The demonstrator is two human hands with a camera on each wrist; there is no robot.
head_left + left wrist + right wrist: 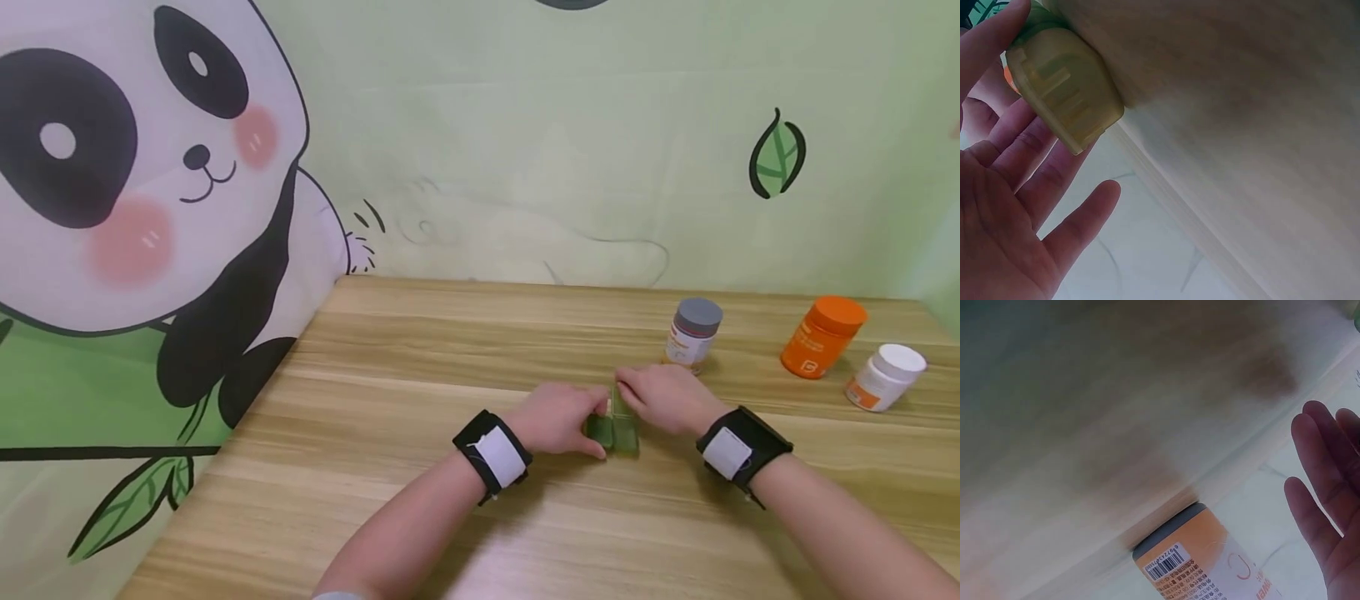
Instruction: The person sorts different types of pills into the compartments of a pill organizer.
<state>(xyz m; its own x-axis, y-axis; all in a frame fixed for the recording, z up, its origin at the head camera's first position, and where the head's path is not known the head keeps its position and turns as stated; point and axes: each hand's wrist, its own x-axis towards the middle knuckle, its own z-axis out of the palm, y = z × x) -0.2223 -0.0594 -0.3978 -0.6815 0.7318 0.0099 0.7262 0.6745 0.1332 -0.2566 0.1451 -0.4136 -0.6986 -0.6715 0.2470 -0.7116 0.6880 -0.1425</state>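
A small green case [625, 437], seen as two narrow panels side by side, lies between my hands on the wooden table. In the left wrist view the case [1072, 87] shows a see-through yellowish end with ridges inside and a green part behind it. My left hand [551, 417] holds it from the left, thumb on the near side and fingers behind. At the far end of the right panel, my right hand [671, 398] pinches the case with thumb and forefinger. Its other fingers [1319, 472] stretch out loosely; the pinch itself is hidden in the right wrist view.
Just beyond my right hand stands a bottle with a grey lid [695, 332]. Farther right are an orange bottle [821, 340] and a white bottle [883, 382]. The wooden table [420, 350] ends at a backdrop [480, 150] printed with a panda.
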